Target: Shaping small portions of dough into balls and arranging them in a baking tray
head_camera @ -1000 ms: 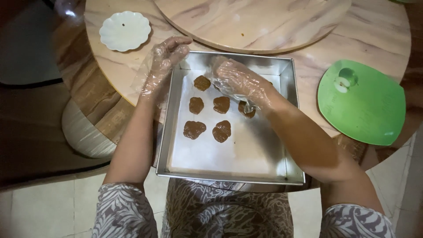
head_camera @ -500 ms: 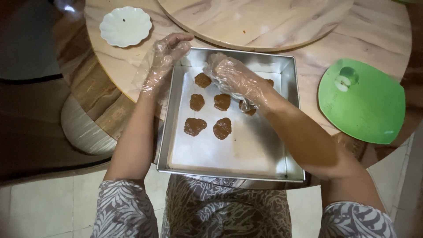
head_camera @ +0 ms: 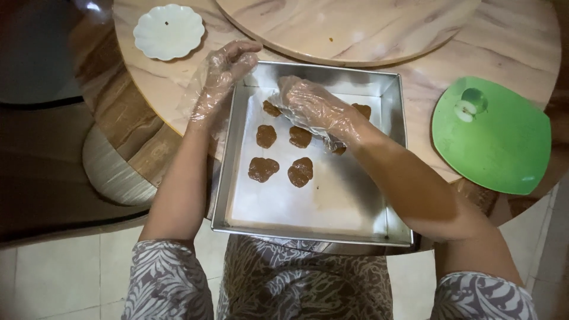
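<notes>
Baking tray point(head_camera: 249, 201): square, silver metal, lined with pale paper; it sits at the near edge of the desk point(head_camera: 510, 47), directly under the right hand and just right of the left hand.
Dough pieces point(head_camera: 263, 169): flat brown blobs on the tray lining, in rows at the far half of the tray; four lie in plain sight just left of and below the right hand, another point(head_camera: 362, 110) shows beyond the right wrist, and one more peeks out under the palm.
Right hand point(head_camera: 311, 106): in a clear plastic glove, reaching across the tray to its far left part, palm down, fingers bent and loosely together over a dough piece point(head_camera: 271, 108); whether it grips that piece or only presses it, I cannot tell.
Left hand point(head_camera: 222, 74): also in a clear plastic glove, resting at the far left corner of the tray, fingers curled loosely and touching the rim; it holds nothing.
White plate point(head_camera: 168, 31): small, scalloped, on the desk beyond and to the left of the left hand.
Green lid point(head_camera: 492, 139): flat, rounded, with a small knob, on the desk well to the right of the right arm.
Turntable point(head_camera: 349, 26): round wooden disc on the desk, beyond both hands.
</notes>
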